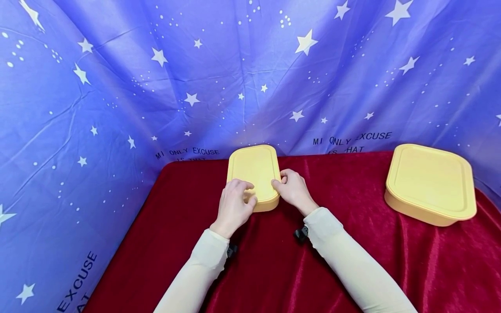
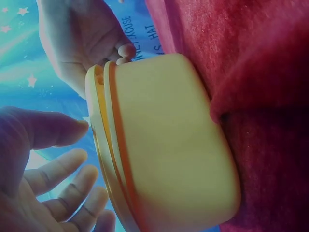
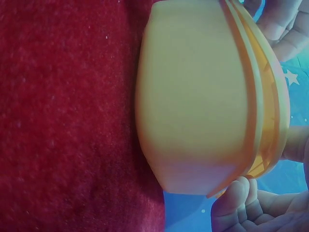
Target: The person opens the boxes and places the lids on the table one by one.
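A small yellow lidded box (image 1: 268,205) stands on the red cloth in the middle of the head view. Its lid (image 1: 254,163) sits slightly raised along the near and right sides; a narrow gap to the box body (image 3: 193,96) shows in the right wrist view. My right hand (image 1: 294,190) pinches the lid's right edge, thumb on top and curled fingers at the rim beneath. Over the near left corner hovers my left hand (image 1: 232,204), its fingers loosely bent and holding nothing. In the left wrist view its fingertips are close to the lid; contact is unclear.
A larger yellow lidded box (image 1: 430,184) stands at the right of the table. Dark red velvet (image 1: 344,191) covers the tabletop, with some folds. A blue curtain (image 1: 219,65) with white stars hangs behind the table and at its left.
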Motion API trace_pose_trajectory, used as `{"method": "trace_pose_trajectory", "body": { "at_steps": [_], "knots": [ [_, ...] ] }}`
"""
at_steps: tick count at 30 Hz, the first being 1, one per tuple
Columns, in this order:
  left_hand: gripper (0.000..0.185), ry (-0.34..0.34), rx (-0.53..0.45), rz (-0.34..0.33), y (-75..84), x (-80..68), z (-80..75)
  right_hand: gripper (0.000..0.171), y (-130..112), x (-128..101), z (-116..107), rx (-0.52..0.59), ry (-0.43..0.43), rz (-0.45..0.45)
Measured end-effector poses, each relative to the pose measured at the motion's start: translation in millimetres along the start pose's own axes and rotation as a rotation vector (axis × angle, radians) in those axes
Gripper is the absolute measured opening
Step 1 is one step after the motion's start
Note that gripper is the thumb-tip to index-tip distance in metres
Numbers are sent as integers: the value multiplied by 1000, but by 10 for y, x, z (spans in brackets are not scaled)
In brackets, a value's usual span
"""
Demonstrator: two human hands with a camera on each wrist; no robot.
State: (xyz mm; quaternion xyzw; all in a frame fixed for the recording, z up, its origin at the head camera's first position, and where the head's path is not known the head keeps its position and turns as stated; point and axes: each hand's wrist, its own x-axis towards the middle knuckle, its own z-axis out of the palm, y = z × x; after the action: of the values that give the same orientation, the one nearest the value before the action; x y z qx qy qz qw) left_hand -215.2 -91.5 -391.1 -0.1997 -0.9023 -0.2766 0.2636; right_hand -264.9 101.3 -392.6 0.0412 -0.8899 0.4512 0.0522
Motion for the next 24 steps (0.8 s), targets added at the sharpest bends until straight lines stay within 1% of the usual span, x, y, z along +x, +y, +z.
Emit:
{"method": "trace_pose_trajectory", "body": {
  "at_steps": [2,5,9,15,19,24],
  "knots": [
    [24,5,7,28,3,0,5,37,3,3,2,-3,3,-3],
    [24,-11,17,49,18,-2,3,37,5,9,5,-9,8,-4],
    [28,-58,42,70,44,-7,3,37,7,8,4,-17,9,-6],
    [31,-106,121,115,54,-20,27,37,15,10,6,-19,9,-10],
    [32,-104,159,147,56,-27,32,37,22,13,11,-15,7,-5],
    [32,-85,201,175,44,-30,55,37,24,13,12,-10,7,-6]
  ]
}}
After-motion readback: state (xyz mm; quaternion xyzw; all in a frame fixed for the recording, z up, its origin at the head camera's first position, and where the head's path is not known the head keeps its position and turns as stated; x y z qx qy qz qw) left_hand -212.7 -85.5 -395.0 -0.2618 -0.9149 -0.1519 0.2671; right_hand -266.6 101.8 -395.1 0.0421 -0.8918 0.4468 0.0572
